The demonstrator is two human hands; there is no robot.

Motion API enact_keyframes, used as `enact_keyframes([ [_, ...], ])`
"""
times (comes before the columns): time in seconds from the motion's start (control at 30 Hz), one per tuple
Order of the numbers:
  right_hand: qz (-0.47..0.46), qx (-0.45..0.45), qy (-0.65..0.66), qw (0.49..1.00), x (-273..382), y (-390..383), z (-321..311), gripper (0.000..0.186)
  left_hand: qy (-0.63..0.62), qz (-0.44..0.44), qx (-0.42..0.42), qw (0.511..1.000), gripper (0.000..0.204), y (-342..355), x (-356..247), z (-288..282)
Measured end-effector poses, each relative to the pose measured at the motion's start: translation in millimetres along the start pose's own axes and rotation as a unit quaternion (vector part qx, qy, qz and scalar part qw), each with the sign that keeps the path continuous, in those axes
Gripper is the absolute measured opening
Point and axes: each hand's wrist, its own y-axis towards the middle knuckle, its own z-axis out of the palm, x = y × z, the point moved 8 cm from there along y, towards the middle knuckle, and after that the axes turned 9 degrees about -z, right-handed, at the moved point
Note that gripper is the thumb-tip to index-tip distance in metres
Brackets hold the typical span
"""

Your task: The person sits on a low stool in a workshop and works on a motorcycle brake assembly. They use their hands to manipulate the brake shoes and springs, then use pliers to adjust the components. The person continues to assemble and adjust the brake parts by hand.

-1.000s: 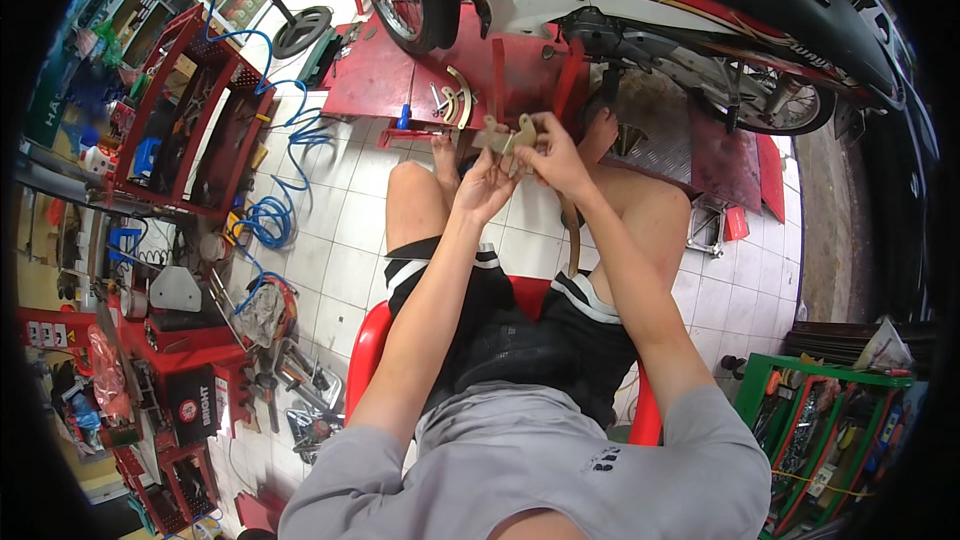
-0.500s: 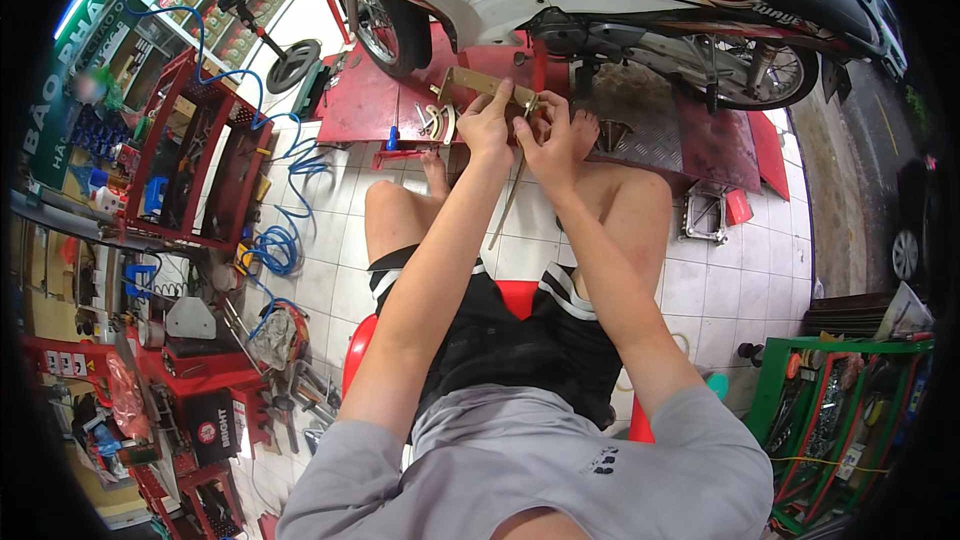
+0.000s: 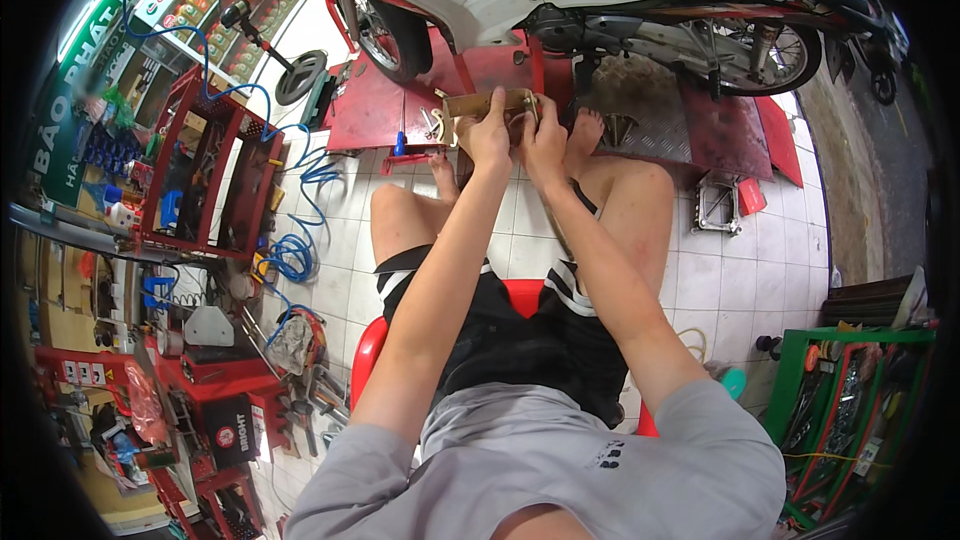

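Observation:
Just beyond my knees, over the red platform (image 3: 365, 125), I hold a boxy gold-coloured metal part (image 3: 465, 108); its exact kind I cannot make out. My left hand (image 3: 487, 138) is closed on its near side, the thumb up along it. My right hand (image 3: 544, 143) grips its right end, fingers bent around it. My hands cover much of the part. To the left of my left hand, small pale metal pieces (image 3: 433, 126) lie on the platform. Beside them is a screwdriver (image 3: 400, 146) with a blue handle.
A motorcycle (image 3: 490, 5) stands across the far side on the platform. At left are a red tool cart (image 3: 190, 165) and a coiled blue air hose (image 3: 290, 255). A metal frame (image 3: 715, 205) sits on the tiles at right, and a green rack (image 3: 785, 380) stands nearer. I sit on a red stool (image 3: 368, 355).
The gold-coloured part has turned in my hands, showing more of its open side. My right hand has shifted to its right end. The thin strip hanging below has swung right.

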Motion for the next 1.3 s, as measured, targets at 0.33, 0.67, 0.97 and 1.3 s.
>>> enact_keyframes([
  [0.33, 0.068, 0.048, 0.030, 0.996, -25.9, -0.1, 1.0, 0.013, 0.473, 0.169, 0.112, 0.857, 0.017, -66.9, -19.1, 14.4],
  [0.67, 0.020, 0.051, 0.149, 0.987, -2.7, -8.7, 30.5, 0.017, 0.627, 0.423, 0.167, 0.632, 0.016, -27.3, -72.1, 39.0],
  [0.97, 0.032, 0.089, 0.209, 0.973, -3.2, -3.8, 34.7, 0.018, 0.548, 0.415, 0.195, 0.700, 0.013, -25.8, -79.8, 24.9],
  [1.3, 0.016, 0.095, 0.170, 0.981, 2.8, -2.9, 35.3, 0.022, 0.472, 0.364, 0.181, 0.782, 0.016, -20.5, -87.6, 13.6],
])
